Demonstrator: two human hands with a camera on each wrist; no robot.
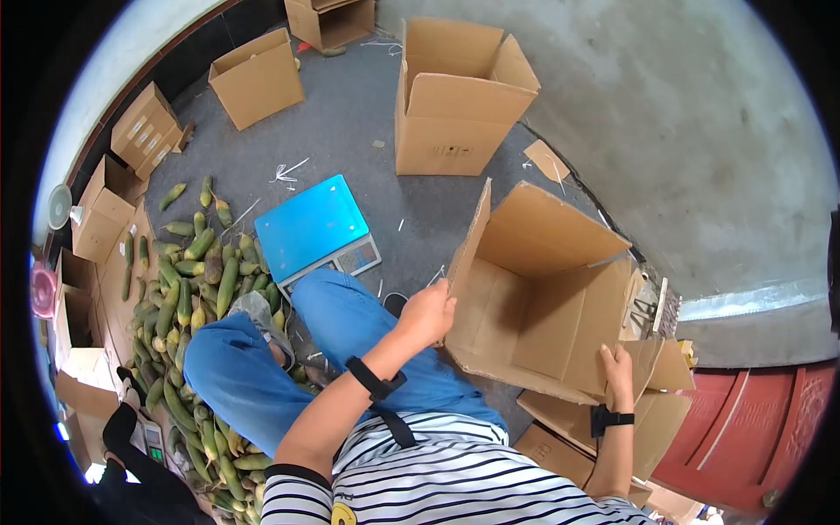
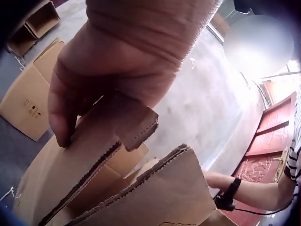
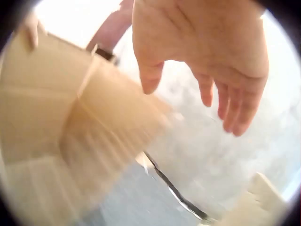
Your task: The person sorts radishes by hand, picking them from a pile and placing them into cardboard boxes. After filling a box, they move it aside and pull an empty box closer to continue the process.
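An open-topped cardboard box [image 1: 525, 306] is tilted in front of the person, its empty inside facing up. The left hand [image 1: 427, 313] grips the box's left edge; in the left wrist view its fingers and thumb straddle a folded flap [image 2: 101, 136]. At the box's right side is the right hand [image 1: 618, 372], overlapping the cardboard in the head view. Seen from the right wrist, that right hand [image 3: 202, 61] has its fingers extended and spread from the thumb, with nothing between them, beside the blurred box wall [image 3: 108, 108].
A blue-topped scale [image 1: 313, 226] stands on the floor by the knees. Many green gourd-like vegetables [image 1: 197, 289] lie heaped at left. Another open box [image 1: 455, 114] stands ahead; more cartons [image 1: 258, 80] line the wall. A red door panel [image 1: 744, 429] lies at right.
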